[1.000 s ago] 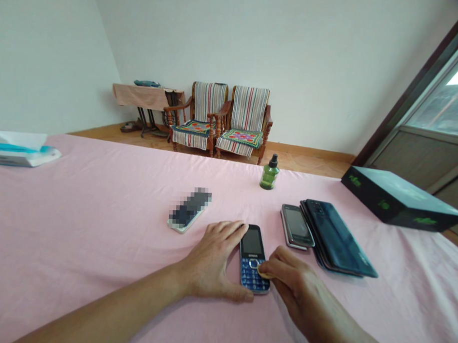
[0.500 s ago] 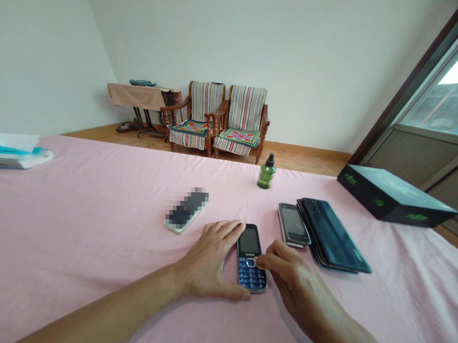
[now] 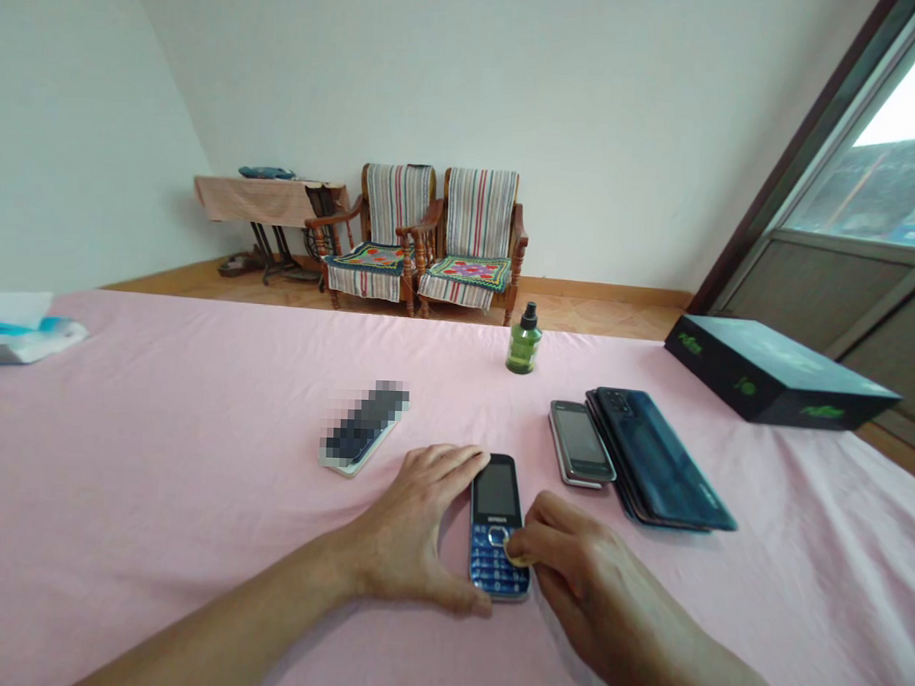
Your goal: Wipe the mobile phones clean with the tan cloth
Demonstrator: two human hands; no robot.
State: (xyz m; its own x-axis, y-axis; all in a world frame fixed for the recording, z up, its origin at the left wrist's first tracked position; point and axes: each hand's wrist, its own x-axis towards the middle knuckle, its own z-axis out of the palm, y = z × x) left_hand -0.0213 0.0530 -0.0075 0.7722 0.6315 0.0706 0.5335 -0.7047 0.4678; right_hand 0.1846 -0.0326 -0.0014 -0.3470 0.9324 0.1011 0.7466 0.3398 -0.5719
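A blue keypad mobile phone (image 3: 497,494) lies face up on the pink cloth (image 3: 197,494). My left hand (image 3: 402,531) braces it from the left, fingertips at its top edge and thumb at its bottom edge. My right hand (image 3: 570,547) is pinched over the right side of the keypad, holding a small yellowish piece (image 3: 516,557) against the keys. What that piece is made of is too small to tell. Right of the hands lie a silver-edged phone (image 3: 581,442) on something pale and a dark blue smartphone (image 3: 660,460) stacked on others.
A blurred-out phone (image 3: 364,428) lies to the left. Further back stands a green spray bottle (image 3: 524,345). A black box (image 3: 771,379) sits at the right, and a tissue pack (image 3: 29,338) at the left edge. Two wooden armchairs (image 3: 472,238) are beyond the table.
My right hand has moved the yellowish piece slightly down the keypad. My left hand keeps its place on the phone. The camera view has tilted a little.
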